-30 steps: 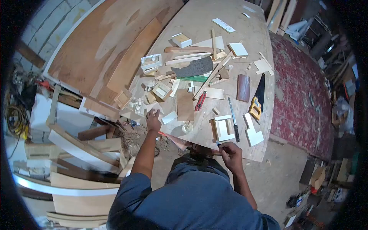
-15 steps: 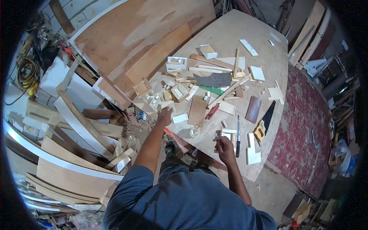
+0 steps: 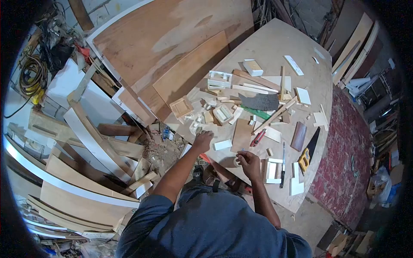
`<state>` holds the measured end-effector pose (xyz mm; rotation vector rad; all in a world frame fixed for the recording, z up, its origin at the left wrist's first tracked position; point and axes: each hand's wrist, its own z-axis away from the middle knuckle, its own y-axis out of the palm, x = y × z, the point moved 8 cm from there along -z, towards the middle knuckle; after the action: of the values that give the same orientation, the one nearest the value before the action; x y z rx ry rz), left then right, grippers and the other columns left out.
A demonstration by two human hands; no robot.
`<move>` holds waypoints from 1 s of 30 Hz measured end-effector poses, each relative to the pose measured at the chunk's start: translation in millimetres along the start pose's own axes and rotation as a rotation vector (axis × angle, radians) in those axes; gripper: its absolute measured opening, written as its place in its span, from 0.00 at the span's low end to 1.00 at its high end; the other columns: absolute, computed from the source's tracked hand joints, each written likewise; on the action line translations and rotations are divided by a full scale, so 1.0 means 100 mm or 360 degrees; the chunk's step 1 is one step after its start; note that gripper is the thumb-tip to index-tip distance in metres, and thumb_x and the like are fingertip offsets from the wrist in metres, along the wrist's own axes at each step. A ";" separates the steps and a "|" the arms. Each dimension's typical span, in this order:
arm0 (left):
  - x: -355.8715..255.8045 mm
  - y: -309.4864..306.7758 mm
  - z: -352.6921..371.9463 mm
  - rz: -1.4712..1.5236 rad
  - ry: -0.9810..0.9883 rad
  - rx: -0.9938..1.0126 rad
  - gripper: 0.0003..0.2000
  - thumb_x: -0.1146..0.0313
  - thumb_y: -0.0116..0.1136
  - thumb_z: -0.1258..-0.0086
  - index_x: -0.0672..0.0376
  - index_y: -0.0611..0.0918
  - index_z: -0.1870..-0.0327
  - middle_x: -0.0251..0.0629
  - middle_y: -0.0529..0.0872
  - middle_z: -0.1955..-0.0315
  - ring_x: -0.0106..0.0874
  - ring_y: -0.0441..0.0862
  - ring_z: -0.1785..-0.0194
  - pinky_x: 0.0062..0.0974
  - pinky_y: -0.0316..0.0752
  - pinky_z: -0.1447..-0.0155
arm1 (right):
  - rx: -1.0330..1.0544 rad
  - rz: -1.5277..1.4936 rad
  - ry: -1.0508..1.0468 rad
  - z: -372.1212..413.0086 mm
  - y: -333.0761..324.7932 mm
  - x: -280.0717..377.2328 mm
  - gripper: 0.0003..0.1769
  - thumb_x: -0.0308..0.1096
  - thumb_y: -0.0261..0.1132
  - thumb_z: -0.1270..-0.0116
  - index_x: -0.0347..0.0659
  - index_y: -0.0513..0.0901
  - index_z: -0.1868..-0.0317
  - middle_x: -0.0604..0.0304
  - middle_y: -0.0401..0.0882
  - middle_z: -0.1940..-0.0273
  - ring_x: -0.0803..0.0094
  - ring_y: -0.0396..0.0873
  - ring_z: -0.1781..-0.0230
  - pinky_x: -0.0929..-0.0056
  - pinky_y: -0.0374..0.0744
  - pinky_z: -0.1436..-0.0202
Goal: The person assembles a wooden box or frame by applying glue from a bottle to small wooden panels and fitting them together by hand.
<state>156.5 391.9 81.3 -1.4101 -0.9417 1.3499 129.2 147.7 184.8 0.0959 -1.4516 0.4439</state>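
My left hand (image 3: 203,141) rests at the table's near left edge, beside small white and pale wooden offcuts; its fingertips are hard to make out. To its right lies a white rectangular block (image 3: 222,145). My right hand (image 3: 249,164) is raised over the near edge, thumb and fingers pinched together. Something tiny may be between them, too small to name. Partly behind this hand is a small round container (image 3: 236,161). A brown wooden board (image 3: 242,135) and a red utility knife (image 3: 258,138) lie just beyond it. A small white frame-like piece (image 3: 272,170) sits to the right.
The wooden table (image 3: 275,38) bears small boxes (image 3: 220,79), sticks, a grey abrasive sheet (image 3: 259,102), a black marker-like tool (image 3: 282,172) and a yellow-handled handsaw (image 3: 305,159). Large panels (image 3: 172,38) lean at the left. Curved boards (image 3: 81,185) stand beside me; a red surface (image 3: 344,159) is at right.
My right hand has moved left, from beside the white frame-like piece to near the round container, still pinched. My left hand stays by the offcuts. The whole view has shifted slightly.
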 end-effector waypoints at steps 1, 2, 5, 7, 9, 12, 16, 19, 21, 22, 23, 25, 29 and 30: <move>0.01 0.00 0.03 0.0005 -0.0005 -0.0003 0.26 0.77 0.56 0.46 0.59 0.76 0.40 0.40 0.75 0.40 0.42 0.71 0.35 0.50 0.68 0.34 | -0.0005 -0.0078 0.0061 -0.06 0.09 -0.02 0.10 0.28 0.65 0.31 0.31 0.84 0.53 0.54 0.87 0.62 0.72 0.86 0.63 0.73 0.84 0.62; 0.00 -0.01 0.06 -0.0014 0.0049 -0.0043 0.27 0.77 0.55 0.45 0.60 0.75 0.39 0.41 0.74 0.38 0.43 0.70 0.35 0.50 0.68 0.34 | -0.0003 -0.0074 0.0060 -0.13 0.18 -0.01 0.10 0.28 0.65 0.31 0.31 0.84 0.53 0.54 0.87 0.62 0.72 0.86 0.63 0.73 0.84 0.62; 0.01 -0.03 0.12 -0.0015 0.0067 0.0100 0.28 0.76 0.53 0.42 0.62 0.72 0.35 0.41 0.69 0.32 0.42 0.67 0.32 0.52 0.65 0.32 | 0.0049 -0.0019 0.0139 -0.38 0.51 -0.17 0.11 0.27 0.63 0.29 0.30 0.82 0.50 0.54 0.87 0.60 0.72 0.86 0.63 0.75 0.83 0.62; 0.00 -0.07 0.17 -0.0126 0.0178 -0.0078 0.28 0.76 0.53 0.39 0.61 0.70 0.33 0.40 0.66 0.30 0.41 0.66 0.31 0.52 0.65 0.32 | 0.0091 0.0102 0.0064 -0.57 0.77 -0.35 0.11 0.27 0.63 0.29 0.30 0.82 0.49 0.54 0.87 0.60 0.73 0.86 0.64 0.76 0.83 0.63; -0.01 -0.10 0.16 -0.0147 0.0220 -0.0009 0.27 0.75 0.52 0.37 0.62 0.70 0.32 0.41 0.66 0.30 0.40 0.65 0.31 0.51 0.66 0.34 | 0.0054 0.0219 0.0012 -0.70 0.97 -0.48 0.13 0.27 0.65 0.32 0.31 0.82 0.49 0.53 0.87 0.60 0.69 0.87 0.64 0.74 0.84 0.62; 0.01 -0.04 0.09 -0.0212 0.0246 0.0082 0.27 0.72 0.53 0.35 0.63 0.70 0.33 0.42 0.66 0.30 0.40 0.65 0.31 0.49 0.68 0.36 | 0.0060 0.0465 -0.0024 -0.86 1.25 -0.65 0.21 0.27 0.70 0.39 0.32 0.80 0.45 0.46 0.86 0.54 0.59 0.87 0.58 0.67 0.85 0.56; 0.04 0.03 0.04 -0.0230 0.0327 0.0065 0.33 0.67 0.62 0.41 0.66 0.68 0.32 0.45 0.68 0.36 0.44 0.67 0.35 0.47 0.68 0.36 | 0.0048 0.0763 0.0042 -0.98 1.37 -0.80 0.30 0.32 0.73 0.41 0.30 0.76 0.39 0.41 0.82 0.46 0.54 0.85 0.51 0.63 0.84 0.52; 0.03 0.02 0.01 -0.0295 0.0400 0.0110 0.36 0.64 0.67 0.44 0.67 0.68 0.34 0.46 0.69 0.39 0.45 0.68 0.37 0.46 0.69 0.38 | -0.0135 0.0885 -0.0011 -0.97 1.29 -0.76 0.36 0.33 0.74 0.43 0.30 0.71 0.35 0.40 0.81 0.46 0.51 0.84 0.49 0.61 0.83 0.49; 0.00 -0.05 0.00 -0.0329 0.0452 0.0103 0.37 0.63 0.69 0.46 0.67 0.68 0.34 0.46 0.69 0.40 0.45 0.68 0.38 0.46 0.70 0.38 | -0.0170 0.0912 0.0044 -0.94 1.22 -0.75 0.38 0.32 0.74 0.43 0.30 0.70 0.34 0.40 0.80 0.44 0.50 0.84 0.48 0.60 0.83 0.48; 0.00 -0.07 0.00 -0.0276 0.0435 0.0193 0.38 0.63 0.69 0.46 0.68 0.68 0.34 0.47 0.69 0.39 0.45 0.68 0.37 0.46 0.70 0.38 | -0.0178 0.0939 0.0080 -0.95 1.18 -0.73 0.40 0.32 0.75 0.44 0.30 0.69 0.33 0.40 0.80 0.43 0.49 0.83 0.48 0.60 0.82 0.46; 0.01 -0.08 -0.01 -0.0224 0.0413 0.0284 0.38 0.63 0.69 0.45 0.68 0.67 0.33 0.47 0.69 0.39 0.45 0.67 0.37 0.46 0.70 0.38 | -0.0191 0.0938 0.0087 -0.96 1.15 -0.70 0.40 0.32 0.75 0.44 0.30 0.69 0.33 0.40 0.80 0.43 0.49 0.83 0.48 0.60 0.82 0.46; 0.03 -0.05 -0.02 -0.0181 0.0435 0.0230 0.33 0.65 0.63 0.43 0.68 0.69 0.35 0.48 0.69 0.39 0.45 0.68 0.36 0.46 0.71 0.41 | -0.0189 0.0917 0.0179 -0.97 1.10 -0.73 0.40 0.31 0.75 0.45 0.30 0.69 0.32 0.40 0.79 0.42 0.49 0.83 0.47 0.60 0.82 0.46; 0.05 -0.04 0.01 -0.0115 0.0484 0.0169 0.28 0.68 0.56 0.38 0.69 0.71 0.35 0.51 0.69 0.37 0.47 0.67 0.35 0.47 0.72 0.42 | -0.0216 0.0863 0.0143 -1.17 1.13 -0.89 0.42 0.33 0.75 0.44 0.28 0.67 0.32 0.36 0.78 0.42 0.50 0.83 0.47 0.61 0.83 0.47; 0.06 -0.04 0.01 -0.0057 0.0463 0.0221 0.27 0.68 0.54 0.35 0.69 0.70 0.34 0.52 0.68 0.35 0.48 0.67 0.34 0.48 0.72 0.41 | -0.0245 0.0828 0.0207 -1.24 1.15 -0.93 0.42 0.36 0.76 0.43 0.26 0.67 0.32 0.35 0.78 0.43 0.50 0.82 0.45 0.61 0.83 0.47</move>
<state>156.6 398.5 83.5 -1.4289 -0.6660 1.1239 200.4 271.7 54.8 -0.4364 -1.3695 0.7426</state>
